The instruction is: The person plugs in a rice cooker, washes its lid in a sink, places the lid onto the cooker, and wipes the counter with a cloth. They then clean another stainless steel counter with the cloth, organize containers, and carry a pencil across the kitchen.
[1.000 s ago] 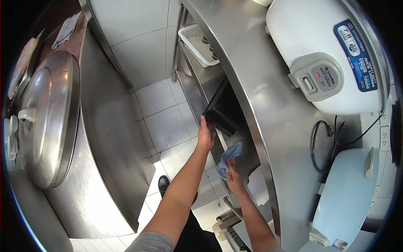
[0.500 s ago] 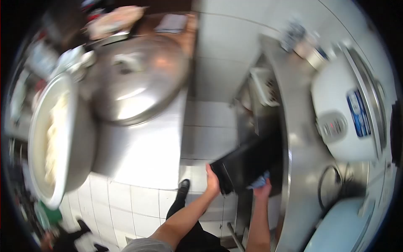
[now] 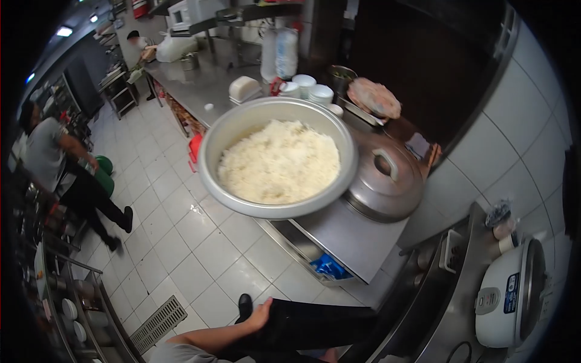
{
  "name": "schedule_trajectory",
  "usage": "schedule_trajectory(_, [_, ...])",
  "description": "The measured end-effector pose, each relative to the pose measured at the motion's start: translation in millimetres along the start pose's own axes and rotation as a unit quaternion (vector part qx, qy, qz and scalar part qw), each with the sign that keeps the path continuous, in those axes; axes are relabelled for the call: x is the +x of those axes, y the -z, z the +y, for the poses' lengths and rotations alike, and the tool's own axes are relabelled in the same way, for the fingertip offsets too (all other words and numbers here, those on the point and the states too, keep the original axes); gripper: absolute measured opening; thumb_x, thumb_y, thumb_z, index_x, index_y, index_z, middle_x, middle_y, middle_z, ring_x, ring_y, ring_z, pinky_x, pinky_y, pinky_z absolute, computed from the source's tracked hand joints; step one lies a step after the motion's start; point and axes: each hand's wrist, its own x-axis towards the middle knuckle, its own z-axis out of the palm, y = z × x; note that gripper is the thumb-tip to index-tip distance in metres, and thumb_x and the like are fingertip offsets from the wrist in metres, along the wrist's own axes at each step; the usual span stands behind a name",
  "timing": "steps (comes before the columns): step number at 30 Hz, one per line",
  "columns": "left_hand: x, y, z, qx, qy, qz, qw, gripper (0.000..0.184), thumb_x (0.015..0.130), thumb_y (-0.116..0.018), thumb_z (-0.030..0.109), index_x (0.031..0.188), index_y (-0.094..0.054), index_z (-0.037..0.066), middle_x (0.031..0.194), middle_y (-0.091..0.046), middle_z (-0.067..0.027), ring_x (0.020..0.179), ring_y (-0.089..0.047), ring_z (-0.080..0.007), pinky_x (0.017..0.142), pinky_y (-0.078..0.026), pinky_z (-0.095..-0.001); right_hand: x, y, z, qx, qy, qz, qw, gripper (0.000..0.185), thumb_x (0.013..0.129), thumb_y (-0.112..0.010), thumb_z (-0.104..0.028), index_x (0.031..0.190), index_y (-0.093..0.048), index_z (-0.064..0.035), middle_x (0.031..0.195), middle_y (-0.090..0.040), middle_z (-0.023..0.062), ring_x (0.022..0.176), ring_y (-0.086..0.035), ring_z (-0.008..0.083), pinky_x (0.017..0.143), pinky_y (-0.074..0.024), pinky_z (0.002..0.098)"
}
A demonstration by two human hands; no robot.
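Note:
My left hand [image 3: 261, 314] grips the left end of a long, flat black tray-like piece [image 3: 324, 320], its thumb along the edge. The piece stretches right toward the steel counter. Only a small part of my right hand [image 3: 330, 356] shows at the bottom edge, below the black piece; its fingers are hidden. Beyond my hands, a large metal pot [image 3: 212, 175] full of cooked rice [image 3: 281, 160] stands on a steel table [image 3: 345, 242]. A domed metal lid [image 3: 387, 181] lies beside the pot.
A white rice cooker [image 3: 499, 308] stands on the steel counter [image 3: 451, 290] at right. Cups [image 3: 321, 94] and a tray of raw meat [image 3: 374, 100] are behind the pot. One person [image 3: 48, 145] walks at left; another [image 3: 142, 51] stands farther back. A floor drain [image 3: 158, 323] lies lower left.
My view has swung left and up, bringing the rice pot and room into sight. The black piece now lies more level. The blue cloth in my right hand earlier is out of sight.

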Motion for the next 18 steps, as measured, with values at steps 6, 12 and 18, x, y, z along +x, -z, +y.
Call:
schedule_trajectory(6, [-52, 188, 8, 0.020, -0.014, 0.056, 0.998, 0.070, 0.094, -0.033, 0.053, 0.071, -0.057, -0.009, 0.059, -0.056, -0.0141, 0.065, -0.053, -0.0164, 0.066, -0.045, -0.0352, 104, -4, 101, -0.696, -0.028, -0.088, 0.712, 0.040, 0.084, -0.051, -0.032, 0.113, -0.060, -0.0059, 0.115, -0.060, 0.0164, 0.101, -0.059, 0.0330, 0.089, -0.0461, 0.0413])
schedule_trajectory(12, [-63, 342, -56, -0.127, -0.063, 0.067, 0.988, 0.030, 0.083, -0.068, 0.024, 0.096, -0.059, -0.002, 0.083, -0.064, -0.0052, 0.074, -0.058, -0.0117, 0.069, -0.048, -0.0273, 83, -174, 41, -0.794, -0.005, -0.082, 0.602, 0.037, 0.082, -0.055, -0.030, 0.109, -0.060, -0.0051, 0.103, -0.063, 0.0201, 0.094, -0.061, 0.0331, 0.081, -0.0478, 0.0397])
schedule_trajectory(18, [-47, 500, -50, -0.128, -0.137, 0.257, 0.948, 0.036, 0.069, -0.071, 0.007, 0.099, -0.055, -0.005, 0.090, -0.065, -0.0116, 0.079, -0.061, -0.0163, 0.072, -0.050, -0.0299, 31, -404, 3, -0.704, 0.070, -0.085, 0.702, 0.028, 0.087, -0.049, -0.019, 0.109, -0.057, -0.0025, 0.101, -0.065, 0.0144, 0.078, -0.066, 0.0221, 0.069, -0.0519, 0.0349])
